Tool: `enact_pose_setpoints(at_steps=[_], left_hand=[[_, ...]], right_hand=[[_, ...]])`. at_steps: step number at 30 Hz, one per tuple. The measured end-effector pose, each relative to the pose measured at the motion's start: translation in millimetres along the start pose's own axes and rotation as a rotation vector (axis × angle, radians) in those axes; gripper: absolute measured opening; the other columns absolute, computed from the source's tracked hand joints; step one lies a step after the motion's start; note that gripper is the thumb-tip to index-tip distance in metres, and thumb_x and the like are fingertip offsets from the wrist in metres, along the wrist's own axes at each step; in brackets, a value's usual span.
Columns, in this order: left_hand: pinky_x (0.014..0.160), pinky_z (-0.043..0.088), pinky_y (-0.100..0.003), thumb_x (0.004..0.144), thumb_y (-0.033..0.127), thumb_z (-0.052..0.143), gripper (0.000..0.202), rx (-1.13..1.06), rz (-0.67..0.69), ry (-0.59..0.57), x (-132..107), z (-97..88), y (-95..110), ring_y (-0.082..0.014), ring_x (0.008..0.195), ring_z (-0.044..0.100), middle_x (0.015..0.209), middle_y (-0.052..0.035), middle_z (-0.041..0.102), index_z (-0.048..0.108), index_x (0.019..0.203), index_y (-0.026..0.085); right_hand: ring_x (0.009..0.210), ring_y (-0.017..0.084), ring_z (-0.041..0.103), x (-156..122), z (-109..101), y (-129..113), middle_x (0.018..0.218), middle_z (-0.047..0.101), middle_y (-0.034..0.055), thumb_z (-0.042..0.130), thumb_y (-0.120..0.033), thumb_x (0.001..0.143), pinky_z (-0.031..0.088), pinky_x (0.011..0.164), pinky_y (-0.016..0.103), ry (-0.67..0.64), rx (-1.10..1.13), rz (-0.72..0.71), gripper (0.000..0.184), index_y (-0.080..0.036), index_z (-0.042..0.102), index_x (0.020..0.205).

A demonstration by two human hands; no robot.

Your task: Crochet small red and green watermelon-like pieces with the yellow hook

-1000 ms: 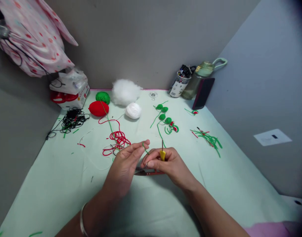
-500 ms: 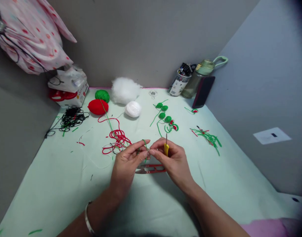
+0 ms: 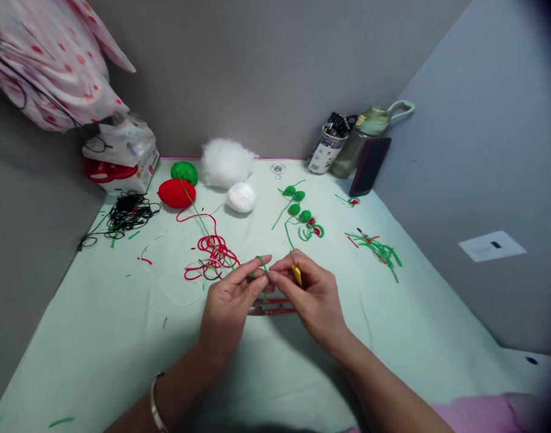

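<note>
Green yarn point(image 3: 264, 263) loops over the index finger of my left hand point(image 3: 228, 300), whose thumb pinches the strand. My right hand point(image 3: 311, 291) meets it fingertip to fingertip and also pinches at the yarn. A crochet hook with a yellow handle point(image 3: 297, 275) is tucked in the right fingers, its metal shaft pointing up and away. Beneath both hands lie red thread snips point(image 3: 273, 309), partly covered. The strand runs back across tangled red yarn point(image 3: 214, 252) toward a green yarn ball point(image 3: 184, 174). The exact grip at the fingertips is too small to make out.
Behind stand a red yarn ball point(image 3: 176, 193), a white yarn ball point(image 3: 241, 198) and white stuffing point(image 3: 228, 162). Small green crocheted pieces point(image 3: 294, 209) lie ahead, yarn scraps point(image 3: 377, 249) to the right. Black yarn point(image 3: 130, 213) is at left; a bottle point(image 3: 347, 155) and phone point(image 3: 369, 166) stand back right.
The crochet hook has tilted to the left in my right hand. Both hands stay together at the green yarn, and the whole view has shifted slightly.
</note>
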State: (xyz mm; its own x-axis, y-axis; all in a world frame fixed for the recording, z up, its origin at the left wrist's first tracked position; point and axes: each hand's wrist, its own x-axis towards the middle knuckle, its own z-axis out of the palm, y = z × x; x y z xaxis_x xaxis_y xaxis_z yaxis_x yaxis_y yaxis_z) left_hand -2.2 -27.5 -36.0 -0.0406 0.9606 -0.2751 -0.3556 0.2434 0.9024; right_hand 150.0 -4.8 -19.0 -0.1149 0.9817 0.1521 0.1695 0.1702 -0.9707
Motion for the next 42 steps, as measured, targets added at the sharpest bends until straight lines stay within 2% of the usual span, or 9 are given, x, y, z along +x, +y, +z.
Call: enact_pose_setpoints(at_steps=[7, 13, 16, 19, 22, 27, 34, 39, 42], left_hand=[[0.075, 0.059, -0.022, 0.08, 0.027, 0.088, 0.032, -0.005, 0.061, 0.037, 6.0, -2.6, 9.0, -0.0109, 0.071, 0.071, 0.078, 0.0036, 0.07, 0.084, 0.111, 0.021], [0.069, 0.054, -0.022, 0.078, 0.027, 0.087, 0.037, 0.115, 0.094, 0.107, 3.3, -2.6, 12.9, -0.0102, 0.069, 0.063, 0.08, 0.0031, 0.067, 0.083, 0.115, 0.02], [0.075, 0.052, -0.022, 0.08, 0.026, 0.086, 0.041, 0.145, 0.11, 0.126, 2.4, -4.4, 11.4, -0.0107, 0.072, 0.062, 0.083, 0.0024, 0.068, 0.082, 0.121, 0.021], [0.078, 0.052, -0.023, 0.081, 0.026, 0.085, 0.045, 0.15, 0.115, 0.128, 1.2, -5.1, 11.1, -0.0123, 0.074, 0.063, 0.083, 0.002, 0.068, 0.08, 0.125, 0.021], [0.075, 0.052, -0.024, 0.08, 0.025, 0.085, 0.045, 0.151, 0.118, 0.124, 0.1, -4.2, 12.5, -0.0123, 0.072, 0.061, 0.082, 0.002, 0.068, 0.08, 0.125, 0.021], [0.066, 0.049, -0.022, 0.078, 0.029, 0.087, 0.054, 0.019, -0.005, 0.02, 0.8, -3.4, 16.3, -0.0103, 0.068, 0.057, 0.078, 0.0037, 0.063, 0.077, 0.13, 0.02], [0.065, 0.047, -0.022, 0.08, 0.028, 0.088, 0.048, -0.1, -0.113, -0.199, 3.1, -10.4, 19.3, -0.0086, 0.064, 0.056, 0.075, 0.0038, 0.064, 0.08, 0.127, 0.023], [0.065, 0.047, -0.023, 0.081, 0.03, 0.087, 0.047, 0.058, -0.067, -0.161, 3.6, -13.6, 16.0, -0.0103, 0.066, 0.056, 0.078, 0.0024, 0.066, 0.079, 0.128, 0.023], [0.072, 0.049, -0.025, 0.082, 0.029, 0.085, 0.045, 0.187, -0.002, -0.139, 3.5, -13.9, 16.7, -0.0126, 0.071, 0.06, 0.079, 0.0015, 0.068, 0.08, 0.127, 0.023]], right_hand=[[0.078, 0.017, 0.061, 2.0, -26.8, -1.8, 0.085, 0.068, 0.0051, 0.048, -0.054, 0.108, 0.048, 0.073, 0.032, -0.014, 0.086, -0.02, 0.052, -0.021, 0.081, 0.084], [0.058, 0.017, 0.055, -7.9, -28.6, -2.1, 0.067, 0.065, 0.0038, 0.05, -0.065, 0.103, 0.043, 0.052, 0.031, 0.085, 0.127, -0.175, 0.055, -0.022, 0.081, 0.086], [0.067, 0.021, 0.064, -10.2, -24.1, -7.7, 0.074, 0.072, 0.0066, 0.064, -0.056, 0.099, 0.052, 0.059, 0.035, 0.077, 0.031, -0.326, 0.039, -0.023, 0.083, 0.095], [0.071, 0.02, 0.069, -10.9, -21.4, -13.1, 0.079, 0.076, 0.0054, 0.074, -0.031, 0.098, 0.056, 0.06, 0.032, 0.042, -0.172, -0.428, 0.011, -0.024, 0.081, 0.103], [0.072, 0.018, 0.07, -11.9, -18.7, -11.8, 0.085, 0.077, 0.0053, 0.073, -0.012, 0.096, 0.058, 0.062, 0.029, -0.002, -0.368, -0.567, 0.02, -0.023, 0.077, 0.112], [0.083, 0.02, 0.073, -14.4, -14.4, 1.8, 0.093, 0.077, 0.008, 0.065, -0.011, 0.099, 0.062, 0.073, 0.032, 0.026, -0.603, -0.807, 0.039, -0.023, 0.069, 0.136], [0.082, 0.018, 0.073, -11.1, -20.8, -1.6, 0.095, 0.075, 0.0067, 0.062, -0.025, 0.105, 0.061, 0.07, 0.028, -0.075, -0.281, -0.526, 0.02, -0.025, 0.077, 0.118], [0.079, 0.019, 0.068, -6.8, -25.0, -6.9, 0.09, 0.075, 0.0068, 0.05, -0.024, 0.109, 0.056, 0.071, 0.033, -0.136, -0.259, -0.54, 0.022, -0.022, 0.072, 0.11], [0.071, 0.018, 0.063, -6.3, -24.5, -6.1, 0.079, 0.068, 0.0045, 0.046, -0.031, 0.11, 0.051, 0.066, 0.032, -0.105, -0.216, -0.407, 0.031, -0.021, 0.07, 0.093]])
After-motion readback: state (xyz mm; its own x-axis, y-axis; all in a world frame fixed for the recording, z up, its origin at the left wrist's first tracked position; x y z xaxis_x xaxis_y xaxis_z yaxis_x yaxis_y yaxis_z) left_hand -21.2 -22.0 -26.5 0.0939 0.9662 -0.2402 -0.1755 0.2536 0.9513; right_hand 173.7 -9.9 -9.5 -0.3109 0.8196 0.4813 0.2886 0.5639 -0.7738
